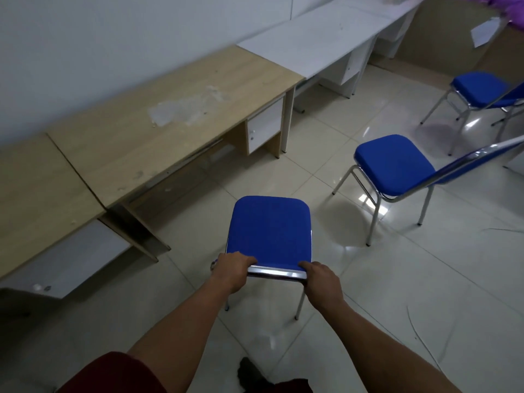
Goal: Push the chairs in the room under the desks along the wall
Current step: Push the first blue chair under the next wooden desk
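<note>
A blue padded chair with chrome legs stands on the tiled floor right in front of me. My left hand and my right hand both grip the top edge of its backrest, one at each corner. Ahead and to the left is a wooden desk against the wall, its knee space open. A second blue chair stands to the right, away from the desks. A third blue chair is farther back on the right.
A row of desks runs along the white wall: another wooden desk at the near left, white desks at the far end. Small white drawer units hang under the desks. The glossy tiled floor spreads out to the right.
</note>
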